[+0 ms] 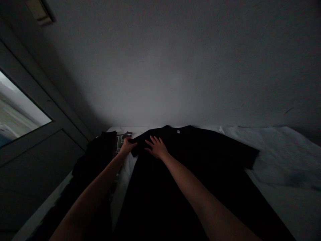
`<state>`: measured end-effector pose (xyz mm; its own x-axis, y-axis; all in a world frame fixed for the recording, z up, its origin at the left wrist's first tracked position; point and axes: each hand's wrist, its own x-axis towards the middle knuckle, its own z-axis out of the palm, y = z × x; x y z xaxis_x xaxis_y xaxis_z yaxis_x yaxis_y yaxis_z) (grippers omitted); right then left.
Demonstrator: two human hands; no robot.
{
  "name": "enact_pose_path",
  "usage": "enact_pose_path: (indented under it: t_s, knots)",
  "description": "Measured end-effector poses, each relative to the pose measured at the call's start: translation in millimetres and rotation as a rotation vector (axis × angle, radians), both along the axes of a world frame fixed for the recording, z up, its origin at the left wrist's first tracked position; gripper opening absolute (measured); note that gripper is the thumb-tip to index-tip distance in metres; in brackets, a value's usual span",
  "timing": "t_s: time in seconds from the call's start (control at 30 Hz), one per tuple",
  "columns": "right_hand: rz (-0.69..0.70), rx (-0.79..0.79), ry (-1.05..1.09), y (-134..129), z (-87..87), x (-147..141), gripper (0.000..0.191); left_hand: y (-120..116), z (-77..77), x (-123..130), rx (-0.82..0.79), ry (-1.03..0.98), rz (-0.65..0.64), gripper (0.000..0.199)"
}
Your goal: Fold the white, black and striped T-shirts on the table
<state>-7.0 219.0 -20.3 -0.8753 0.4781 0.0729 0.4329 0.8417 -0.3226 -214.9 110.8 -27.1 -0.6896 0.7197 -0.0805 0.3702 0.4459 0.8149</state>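
A black T-shirt lies spread out, its neckline toward the wall and a small white label at the collar. At its left sleeve end, my left hand pinches the cloth between thumb and fingers. My right hand rests flat on the shirt near the left shoulder, fingers spread. The lower part of the shirt runs out of view beneath my forearms.
Dark folded clothing lies along the left, beside a patterned cloth. A pale cloth is at the right on the white sheet. A wall rises behind; a door stands at left.
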Motion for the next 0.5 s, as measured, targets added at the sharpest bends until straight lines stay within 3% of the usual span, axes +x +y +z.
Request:
enact_pose_path:
  t_s: [0.07, 0.17, 0.4, 0.5]
  knots:
    - [-0.001, -0.003, 0.000, 0.6, -1.2, -0.4, 0.063, -1.3, -2.3, 11.2, 0.038, 0.040, 0.066, 0.065]
    - [0.002, -0.002, -0.005, 1.5, -2.7, -1.3, 0.065, -3.8, 0.7, 21.3, 0.071, 0.084, 0.111, 0.067]
    - [0.010, 0.000, -0.001, 2.2, -3.0, -1.9, 0.066, -4.2, 14.2, 25.9, 0.049, 0.120, -0.023, 0.023]
    - [0.008, -0.012, 0.005, 2.0, -2.1, -1.7, 0.066, -6.0, 16.2, 23.2, -0.034, 0.197, -0.039, 0.023]
